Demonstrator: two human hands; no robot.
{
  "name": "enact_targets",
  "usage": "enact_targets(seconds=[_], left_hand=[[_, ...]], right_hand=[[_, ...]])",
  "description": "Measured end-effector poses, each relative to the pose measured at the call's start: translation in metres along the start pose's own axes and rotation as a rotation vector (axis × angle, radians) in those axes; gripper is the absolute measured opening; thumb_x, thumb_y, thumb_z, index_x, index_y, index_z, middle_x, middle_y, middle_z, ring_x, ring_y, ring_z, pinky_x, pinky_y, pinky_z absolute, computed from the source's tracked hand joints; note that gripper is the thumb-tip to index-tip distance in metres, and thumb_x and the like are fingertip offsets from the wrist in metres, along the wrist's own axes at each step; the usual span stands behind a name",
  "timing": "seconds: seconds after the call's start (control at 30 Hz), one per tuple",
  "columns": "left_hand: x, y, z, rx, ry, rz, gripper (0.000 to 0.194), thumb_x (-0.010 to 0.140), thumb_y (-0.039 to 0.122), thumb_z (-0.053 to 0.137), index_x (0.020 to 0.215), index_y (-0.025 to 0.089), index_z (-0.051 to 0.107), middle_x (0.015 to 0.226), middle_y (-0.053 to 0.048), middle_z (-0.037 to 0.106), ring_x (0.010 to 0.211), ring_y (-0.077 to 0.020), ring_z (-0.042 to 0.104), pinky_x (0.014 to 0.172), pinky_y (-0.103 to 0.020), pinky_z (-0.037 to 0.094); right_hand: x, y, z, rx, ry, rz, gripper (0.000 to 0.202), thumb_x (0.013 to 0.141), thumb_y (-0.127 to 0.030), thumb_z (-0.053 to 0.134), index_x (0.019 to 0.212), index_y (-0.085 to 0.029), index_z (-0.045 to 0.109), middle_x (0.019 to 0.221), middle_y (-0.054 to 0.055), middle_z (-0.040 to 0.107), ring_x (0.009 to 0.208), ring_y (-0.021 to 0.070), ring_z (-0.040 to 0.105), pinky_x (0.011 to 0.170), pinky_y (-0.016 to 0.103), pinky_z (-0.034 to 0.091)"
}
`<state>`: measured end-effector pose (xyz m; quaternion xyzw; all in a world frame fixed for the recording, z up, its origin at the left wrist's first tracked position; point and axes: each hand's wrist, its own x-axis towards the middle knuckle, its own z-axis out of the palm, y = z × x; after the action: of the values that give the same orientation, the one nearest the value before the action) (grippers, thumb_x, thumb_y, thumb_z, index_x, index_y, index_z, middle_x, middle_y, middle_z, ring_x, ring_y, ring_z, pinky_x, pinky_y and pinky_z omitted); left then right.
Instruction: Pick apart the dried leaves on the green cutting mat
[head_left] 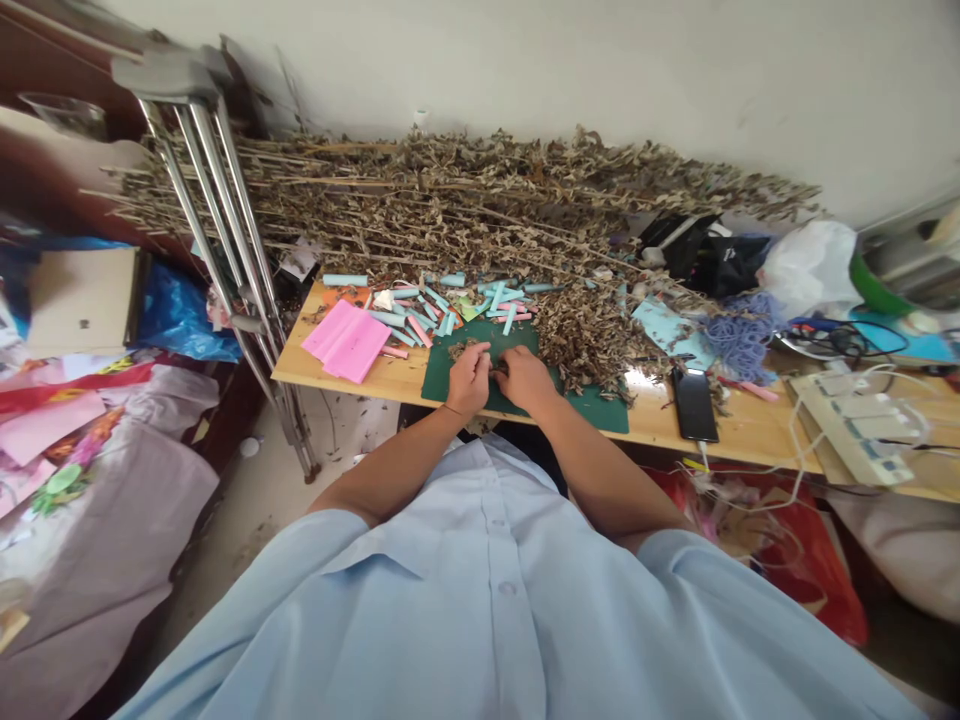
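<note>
Both of my hands are close together over a green cutting mat (442, 378) at the table's front edge. My left hand (470, 378) has its fingers curled in. Facing it, my right hand (523, 378) is closed in a pinch, its fingertips almost meeting the left ones. A small dark bit shows between the fingertips, too small to name. A heap of crumbled dried leaves (592, 340) covers the mat's right part. Behind my left hand lies a smaller pile of leaf bits (463, 347). Pink paper sheets (349, 340) and blue and pink paper rolls (420, 318) lie to the left.
Long dried leafy stalks (450, 200) fill the table's back along the wall. Metal crutches (225, 200) lean at the left. To the right are a phone (695, 405) on a cable, a power strip (855, 425), blue-purple yarn (742, 335) and a white plastic bag (810, 265).
</note>
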<state>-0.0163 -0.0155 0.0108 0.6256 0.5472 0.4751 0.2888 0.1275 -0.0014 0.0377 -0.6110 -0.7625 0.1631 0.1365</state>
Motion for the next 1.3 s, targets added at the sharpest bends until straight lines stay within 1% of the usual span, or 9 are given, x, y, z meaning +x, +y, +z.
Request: enact_targets(seconds=[0.17, 0.43, 0.57, 0.67, 0.8, 0.9, 1.0, 1.17, 1.3], left_hand=[[0.001, 0.000, -0.001, -0.045, -0.008, 0.026, 0.030, 0.099, 0.032, 0.044, 0.117, 0.016, 0.061, 0.090, -0.006, 0.069, 0.084, -0.0149, 0.065, 0.083, -0.028, 0.050], [0.002, 0.004, 0.000, -0.101, -0.025, 0.010, 0.027, 0.097, 0.033, 0.047, 0.111, 0.019, 0.065, 0.085, -0.005, 0.069, 0.081, -0.0157, 0.064, 0.082, -0.029, 0.050], [0.003, 0.006, -0.001, -0.106, -0.037, -0.006, 0.026, 0.096, 0.031, 0.048, 0.110, 0.019, 0.065, 0.084, -0.005, 0.068, 0.080, -0.0159, 0.064, 0.081, -0.029, 0.049], [0.005, 0.008, -0.002, -0.121, -0.035, -0.017, 0.025, 0.095, 0.030, 0.048, 0.110, 0.018, 0.065, 0.083, -0.004, 0.068, 0.080, -0.0157, 0.063, 0.080, -0.028, 0.048], [0.008, 0.011, -0.003, -0.133, -0.006, -0.030, 0.025, 0.096, 0.029, 0.046, 0.108, 0.018, 0.065, 0.082, -0.004, 0.067, 0.080, -0.0161, 0.063, 0.081, -0.029, 0.047], [0.009, 0.013, -0.005, -0.089, -0.026, -0.067, 0.023, 0.094, 0.025, 0.048, 0.108, 0.018, 0.066, 0.085, -0.005, 0.069, 0.085, -0.0173, 0.064, 0.084, -0.030, 0.048], [0.009, 0.015, -0.008, -0.053, -0.067, -0.078, 0.023, 0.092, 0.021, 0.050, 0.109, 0.018, 0.066, 0.090, -0.005, 0.071, 0.089, -0.0185, 0.065, 0.086, -0.031, 0.048], [0.006, 0.012, -0.012, -0.021, -0.064, -0.085, 0.023, 0.091, 0.020, 0.050, 0.107, 0.018, 0.066, 0.089, -0.005, 0.071, 0.087, -0.0183, 0.065, 0.085, -0.031, 0.049], [0.002, 0.005, -0.011, 0.010, -0.097, -0.069, 0.022, 0.092, 0.019, 0.050, 0.106, 0.019, 0.067, 0.090, -0.005, 0.071, 0.088, -0.0180, 0.066, 0.086, -0.031, 0.050]], right_hand=[[0.000, 0.006, -0.003, 0.015, -0.035, -0.065, 0.014, 0.084, -0.023, 0.067, 0.097, -0.020, 0.071, 0.097, 0.009, 0.063, 0.091, 0.0216, 0.062, 0.085, 0.031, 0.047], [0.002, 0.014, -0.003, 0.054, -0.069, -0.106, 0.020, 0.085, -0.010, 0.059, 0.094, -0.018, 0.075, 0.097, 0.007, 0.070, 0.095, 0.0180, 0.064, 0.089, 0.026, 0.046], [0.006, 0.021, -0.007, 0.109, -0.034, -0.040, 0.017, 0.084, -0.012, 0.061, 0.090, -0.018, 0.076, 0.093, 0.006, 0.073, 0.091, 0.0180, 0.066, 0.086, 0.026, 0.048], [0.011, 0.031, -0.014, 0.176, 0.027, 0.028, 0.015, 0.083, -0.015, 0.064, 0.089, -0.019, 0.077, 0.091, 0.005, 0.074, 0.087, 0.0177, 0.066, 0.084, 0.027, 0.049], [0.015, 0.042, -0.021, 0.227, 0.080, 0.035, 0.013, 0.081, -0.017, 0.066, 0.086, -0.019, 0.077, 0.090, 0.004, 0.074, 0.086, 0.0183, 0.066, 0.083, 0.029, 0.049], [0.016, 0.041, -0.018, 0.267, 0.088, 0.047, 0.012, 0.079, -0.018, 0.067, 0.085, -0.019, 0.077, 0.088, 0.005, 0.074, 0.084, 0.0187, 0.066, 0.082, 0.030, 0.049], [0.016, 0.032, -0.009, 0.334, 0.098, 0.060, 0.012, 0.080, -0.018, 0.067, 0.086, -0.019, 0.077, 0.086, 0.004, 0.073, 0.081, 0.0174, 0.065, 0.079, 0.029, 0.049], [0.017, 0.021, 0.001, 0.332, 0.134, -0.057, 0.013, 0.082, -0.017, 0.065, 0.091, -0.019, 0.075, 0.093, 0.005, 0.071, 0.088, 0.0175, 0.065, 0.085, 0.029, 0.049], [0.013, 0.020, -0.003, 0.210, 0.040, -0.171, 0.016, 0.083, -0.017, 0.066, 0.096, -0.019, 0.075, 0.097, 0.006, 0.070, 0.095, 0.0198, 0.064, 0.091, 0.032, 0.049]])
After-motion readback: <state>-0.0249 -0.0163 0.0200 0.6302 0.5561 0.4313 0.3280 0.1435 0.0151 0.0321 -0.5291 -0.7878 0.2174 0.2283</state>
